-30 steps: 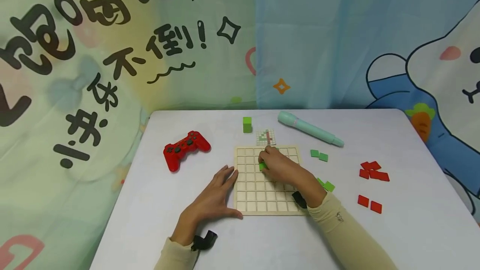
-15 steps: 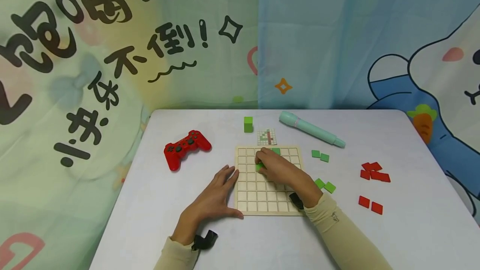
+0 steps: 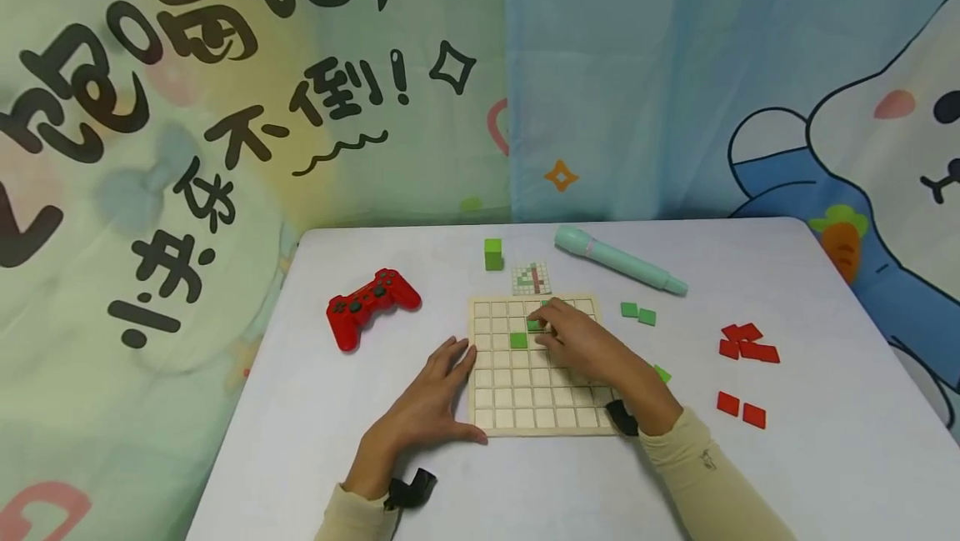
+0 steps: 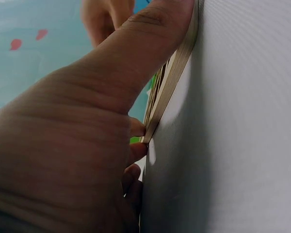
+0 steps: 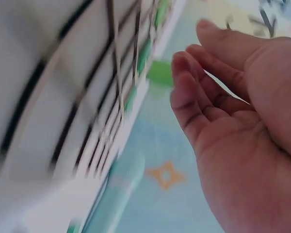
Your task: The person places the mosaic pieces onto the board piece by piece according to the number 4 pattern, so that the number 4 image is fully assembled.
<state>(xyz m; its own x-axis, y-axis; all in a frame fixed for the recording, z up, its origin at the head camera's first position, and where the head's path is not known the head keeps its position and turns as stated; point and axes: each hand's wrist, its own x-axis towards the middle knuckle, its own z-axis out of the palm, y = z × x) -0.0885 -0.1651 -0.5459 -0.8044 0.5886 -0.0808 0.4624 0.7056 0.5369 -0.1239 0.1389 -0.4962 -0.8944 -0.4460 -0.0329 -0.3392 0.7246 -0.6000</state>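
Note:
My left hand [image 3: 427,399] rests at the left side of a wooden grid board [image 3: 498,398], fingers spread and thumb by its front corner. In the left wrist view, the thumb lies along the edge of the board [image 4: 169,90]. A light green square tile [image 3: 518,340] lies in a cell near the board's middle. My right hand [image 3: 588,345] is over the board just right of that tile, fingers loosely bent. Beside its fingertips shows a darker green tile [image 3: 533,325]; another is mostly covered. The right wrist view shows nothing between thumb and fingers of the right hand [image 5: 228,92].
Behind the board are a small patterned grid card [image 3: 531,278], a green block [image 3: 492,254] and a mint-green tapered stick [image 3: 621,259]. A red game controller [image 3: 372,306] lies left. Loose green tiles [image 3: 647,318] and several red tiles [image 3: 728,403] lie right.
The right hand has let go of the light green tile, which now shows in its cell, and has shifted right. The left hand stays at the board's side.

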